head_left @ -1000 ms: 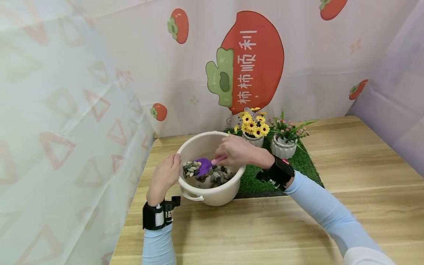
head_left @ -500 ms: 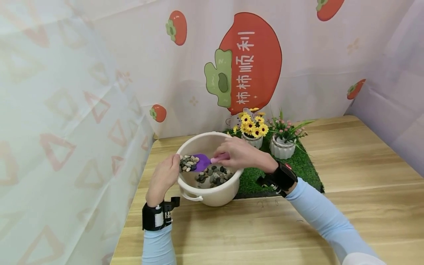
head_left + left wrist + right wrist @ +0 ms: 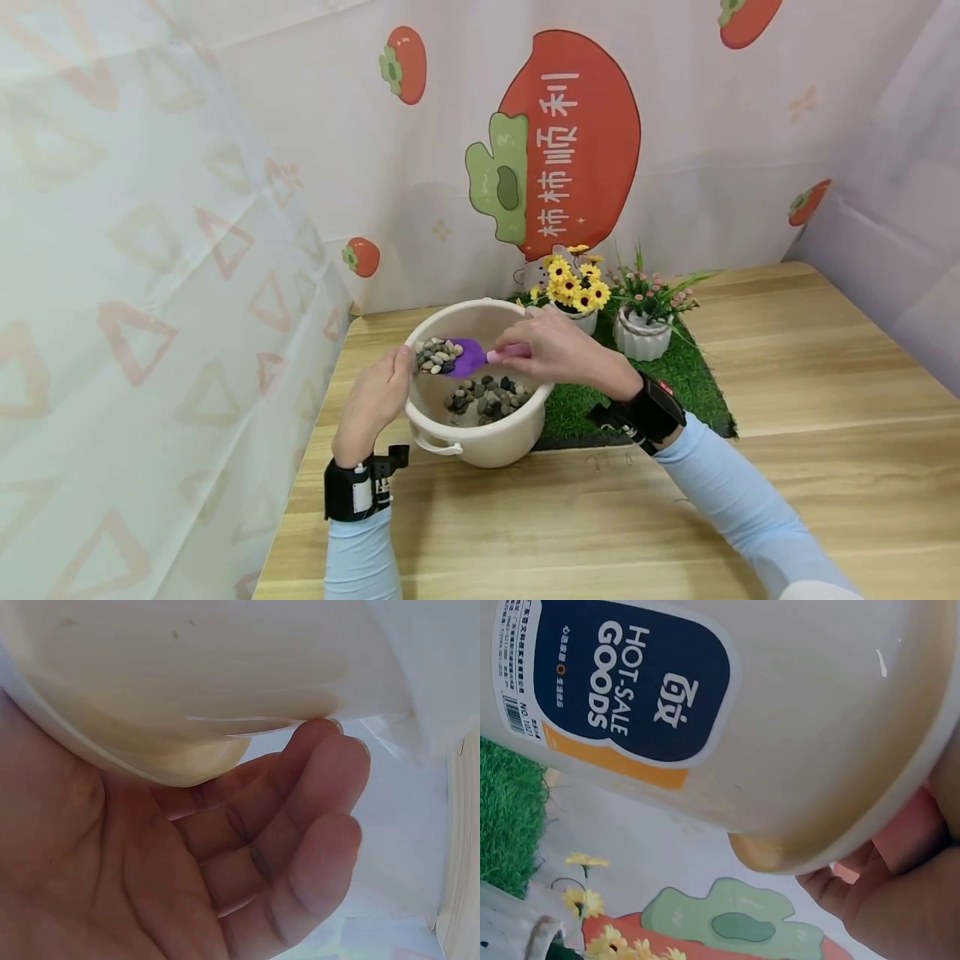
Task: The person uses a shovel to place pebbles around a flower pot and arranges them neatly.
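Observation:
In the head view, a cream bucket [image 3: 495, 447] stands on the table with pebbles [image 3: 487, 400] on its floor. My left hand [image 3: 372, 406] grips the bucket's left rim; the left wrist view has its curled fingers [image 3: 319, 859] along the outer wall. My right hand [image 3: 558, 354] holds a small shovel by its pink handle [image 3: 513, 352]. The shovel's purple blade [image 3: 468, 358] carries a load of pebbles [image 3: 437, 357] inside the bucket's mouth, near the left rim. From the right wrist, the labelled bucket wall hides most of the shovel.
Behind and right of the bucket, a green turf mat [image 3: 637, 404] bears a white pot with yellow flowers [image 3: 576, 287] and a ribbed white pot [image 3: 642, 335] with pink flowers. The wooden table [image 3: 825, 358] extends to the right. A printed curtain [image 3: 420, 183] hangs behind.
The shovel with its pebbles has risen from the bucket's floor toward the rim, then shifted slightly right. My right hand has moved with it. My left hand has stayed on the rim.

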Available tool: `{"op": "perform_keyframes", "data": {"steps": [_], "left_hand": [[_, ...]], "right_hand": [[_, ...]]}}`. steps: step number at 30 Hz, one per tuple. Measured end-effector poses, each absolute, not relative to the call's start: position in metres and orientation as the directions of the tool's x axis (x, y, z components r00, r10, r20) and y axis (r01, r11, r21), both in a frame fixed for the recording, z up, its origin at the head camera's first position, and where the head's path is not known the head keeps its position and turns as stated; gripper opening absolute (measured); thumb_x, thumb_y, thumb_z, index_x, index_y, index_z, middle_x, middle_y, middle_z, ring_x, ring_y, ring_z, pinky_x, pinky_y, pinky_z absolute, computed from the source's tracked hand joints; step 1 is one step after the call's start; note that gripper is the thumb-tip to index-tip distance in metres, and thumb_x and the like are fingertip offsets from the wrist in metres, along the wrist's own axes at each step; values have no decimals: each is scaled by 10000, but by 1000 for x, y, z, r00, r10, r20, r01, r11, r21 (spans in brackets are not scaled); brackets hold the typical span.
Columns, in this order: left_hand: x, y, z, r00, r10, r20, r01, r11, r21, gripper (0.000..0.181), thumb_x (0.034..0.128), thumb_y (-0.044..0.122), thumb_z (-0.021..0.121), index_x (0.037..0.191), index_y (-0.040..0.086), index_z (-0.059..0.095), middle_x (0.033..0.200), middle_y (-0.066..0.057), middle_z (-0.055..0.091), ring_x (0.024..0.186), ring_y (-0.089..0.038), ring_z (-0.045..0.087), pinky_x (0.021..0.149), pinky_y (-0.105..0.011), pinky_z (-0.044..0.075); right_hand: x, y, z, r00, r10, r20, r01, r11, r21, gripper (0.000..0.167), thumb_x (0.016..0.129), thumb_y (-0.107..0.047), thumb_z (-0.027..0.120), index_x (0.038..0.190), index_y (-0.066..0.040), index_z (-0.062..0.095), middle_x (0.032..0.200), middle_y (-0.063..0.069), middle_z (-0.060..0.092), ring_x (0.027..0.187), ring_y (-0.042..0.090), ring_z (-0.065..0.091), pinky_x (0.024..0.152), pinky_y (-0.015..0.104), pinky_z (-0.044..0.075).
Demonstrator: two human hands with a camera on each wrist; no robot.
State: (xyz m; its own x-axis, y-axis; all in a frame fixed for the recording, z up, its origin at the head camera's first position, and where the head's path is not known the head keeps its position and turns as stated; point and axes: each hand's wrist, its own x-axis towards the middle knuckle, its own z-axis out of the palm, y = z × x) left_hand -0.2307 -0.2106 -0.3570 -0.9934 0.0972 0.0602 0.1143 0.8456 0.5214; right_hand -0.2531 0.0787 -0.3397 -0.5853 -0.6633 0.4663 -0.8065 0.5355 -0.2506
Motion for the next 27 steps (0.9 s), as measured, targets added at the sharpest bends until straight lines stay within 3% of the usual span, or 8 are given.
{"op": "perform_keyframes", "data": {"steps": [10, 17, 27], "left_hand": [[-230, -210, -357, -994, 90, 56, 106, 843, 528, 623, 1070, 432, 173, 1393, -4, 479, 1272, -221, 613, 1173, -377, 590, 970, -512, 465], [-231, -209, -357, -994, 95, 57, 111, 850, 514, 604, 1073, 419, 177, 1350, -6, 506, 1213, -209, 633, 1105, -356, 615, 909, -489, 489], [-230, -209, -356, -994, 86, 62, 105, 860, 499, 571, 1071, 419, 194, 1244, 4, 547, 1097, -185, 646, 956, -310, 625, 773, -420, 488]], "right_hand": [[-251, 90, -332, -545, -682, 488, -832, 510, -218, 113, 889, -258, 731, 967, -184, 769, 827, -84, 724, 719, 104, 426, 749, 288, 309], [-250, 99, -325, -595, -668, 447, -799, 553, -237, 142, 892, -286, 726, 998, -202, 770, 838, -98, 720, 712, 103, 388, 674, 255, 305], [-249, 115, -317, -635, -649, 420, -768, 589, -251, 130, 890, -279, 728, 984, -195, 761, 770, -115, 676, 726, 104, 415, 683, 263, 345]]}}
